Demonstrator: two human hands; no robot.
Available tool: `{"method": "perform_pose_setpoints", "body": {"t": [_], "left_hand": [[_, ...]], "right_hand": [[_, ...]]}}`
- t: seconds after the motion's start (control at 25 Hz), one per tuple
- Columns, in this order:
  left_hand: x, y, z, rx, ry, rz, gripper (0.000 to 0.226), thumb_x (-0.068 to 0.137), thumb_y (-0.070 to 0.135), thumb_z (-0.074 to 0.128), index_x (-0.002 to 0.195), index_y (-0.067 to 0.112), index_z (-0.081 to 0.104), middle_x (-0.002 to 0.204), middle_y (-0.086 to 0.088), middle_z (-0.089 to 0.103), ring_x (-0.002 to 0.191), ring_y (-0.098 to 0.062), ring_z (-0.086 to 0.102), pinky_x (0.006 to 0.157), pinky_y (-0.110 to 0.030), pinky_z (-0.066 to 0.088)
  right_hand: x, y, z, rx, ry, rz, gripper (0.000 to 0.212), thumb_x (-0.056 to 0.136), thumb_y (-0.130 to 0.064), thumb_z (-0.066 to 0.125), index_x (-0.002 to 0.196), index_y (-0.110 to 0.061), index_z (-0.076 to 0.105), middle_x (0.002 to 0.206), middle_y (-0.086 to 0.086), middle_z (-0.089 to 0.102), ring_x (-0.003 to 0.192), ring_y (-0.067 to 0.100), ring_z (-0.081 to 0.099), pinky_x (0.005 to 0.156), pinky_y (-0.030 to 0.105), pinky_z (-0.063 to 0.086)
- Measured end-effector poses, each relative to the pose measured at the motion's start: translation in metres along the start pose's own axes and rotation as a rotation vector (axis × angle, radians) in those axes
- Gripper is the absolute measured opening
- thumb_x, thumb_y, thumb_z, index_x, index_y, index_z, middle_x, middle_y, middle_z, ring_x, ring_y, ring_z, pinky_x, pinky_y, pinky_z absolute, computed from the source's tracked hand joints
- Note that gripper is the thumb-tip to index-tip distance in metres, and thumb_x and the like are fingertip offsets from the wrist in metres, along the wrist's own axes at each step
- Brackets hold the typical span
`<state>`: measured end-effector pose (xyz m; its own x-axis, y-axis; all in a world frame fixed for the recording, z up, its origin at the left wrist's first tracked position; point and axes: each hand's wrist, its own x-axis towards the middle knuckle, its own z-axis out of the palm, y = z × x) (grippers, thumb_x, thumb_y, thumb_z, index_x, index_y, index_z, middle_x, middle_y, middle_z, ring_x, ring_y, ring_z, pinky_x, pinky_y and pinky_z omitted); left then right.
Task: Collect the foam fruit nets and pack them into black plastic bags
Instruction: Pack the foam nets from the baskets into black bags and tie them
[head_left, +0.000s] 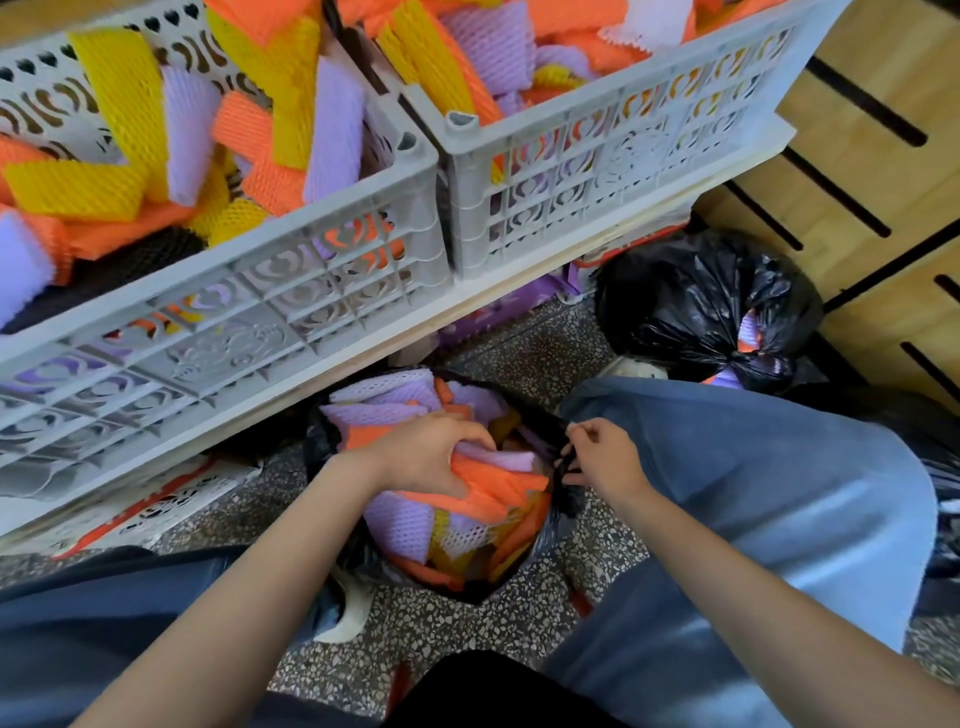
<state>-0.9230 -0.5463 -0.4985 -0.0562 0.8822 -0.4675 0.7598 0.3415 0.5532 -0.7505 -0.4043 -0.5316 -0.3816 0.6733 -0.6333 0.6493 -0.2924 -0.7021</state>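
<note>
Currently left hand (426, 457) curled round orange and lilac foam mesh nets (493, 480) atop brimful black plastic bag (570, 501); right hand (605, 460) pinches bag rim. Risk: springy nets rebound out, rim slips from pinch.

bag (569, 501) seemingly brimful — shelf (467, 305) overhead

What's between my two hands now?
Head view: lilac and orange foam nets in the open black bag, gripped by the left hand; the right hand pinches the bag's rim.
</note>
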Motion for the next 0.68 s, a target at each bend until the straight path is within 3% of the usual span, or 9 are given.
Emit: {"method": "perform_pose_setpoints", "body": {"t": [0.16, 0.28, 0.44, 0.56, 0.68], "left_hand": [[0.008, 0.007, 0.001, 0.133, 0.17, -0.082, 0.068, 0.074, 0.05, 0.063, 0.136, 0.028, 0.044, 0.132, 0.002, 0.052, 0.122, -0.02, 0.047, 0.095, -0.034, 0.034], [0.031, 0.013, 0.024, 0.246, 0.318, -0.155, 0.06, 0.083, 0.042, 0.063, 0.135, 0.019, 0.04, 0.133, -0.002, 0.05, 0.123, -0.023, 0.046, 0.094, -0.033, 0.028], [0.048, 0.017, 0.057, 0.351, 0.198, -0.104, 0.046, 0.082, 0.038, 0.056, 0.124, 0.02, 0.051, 0.124, -0.008, 0.05, 0.122, -0.029, 0.045, 0.101, -0.042, 0.028], [0.042, 0.023, 0.062, 0.361, 0.205, -0.137, 0.062, 0.076, 0.053, 0.038, 0.125, 0.019, 0.054, 0.124, -0.016, 0.052, 0.124, -0.04, 0.044, 0.105, -0.061, 0.028], [0.033, 0.013, 0.063, 0.151, 0.239, -0.076, 0.078, 0.079, 0.049, 0.055, 0.136, 0.001, 0.033, 0.143, -0.02, 0.029, 0.138, -0.034, 0.021, 0.114, -0.045, 0.023]], "right_hand": [[-0.006, -0.01, 0.0, -0.029, -0.065, -0.095, 0.016, 0.096, -0.019, 0.052, 0.083, -0.01, 0.056, 0.072, 0.006, 0.06, 0.058, 0.014, 0.057, 0.045, 0.025, 0.053], [-0.016, -0.019, 0.005, -0.05, -0.129, -0.181, 0.016, 0.095, -0.017, 0.053, 0.08, -0.013, 0.055, 0.067, 0.003, 0.06, 0.053, 0.008, 0.057, 0.05, 0.031, 0.057], [-0.02, -0.025, 0.002, -0.061, -0.132, -0.213, 0.018, 0.095, -0.02, 0.054, 0.079, -0.013, 0.057, 0.07, 0.009, 0.064, 0.061, 0.018, 0.062, 0.063, 0.043, 0.059], [-0.017, -0.027, -0.003, -0.009, -0.136, -0.173, 0.018, 0.095, -0.02, 0.053, 0.08, -0.011, 0.056, 0.07, 0.005, 0.061, 0.058, 0.013, 0.058, 0.061, 0.041, 0.059], [-0.014, -0.028, -0.008, 0.035, -0.105, -0.129, 0.017, 0.095, -0.019, 0.053, 0.083, -0.008, 0.056, 0.07, 0.006, 0.057, 0.058, 0.012, 0.058, 0.059, 0.039, 0.059]]}}
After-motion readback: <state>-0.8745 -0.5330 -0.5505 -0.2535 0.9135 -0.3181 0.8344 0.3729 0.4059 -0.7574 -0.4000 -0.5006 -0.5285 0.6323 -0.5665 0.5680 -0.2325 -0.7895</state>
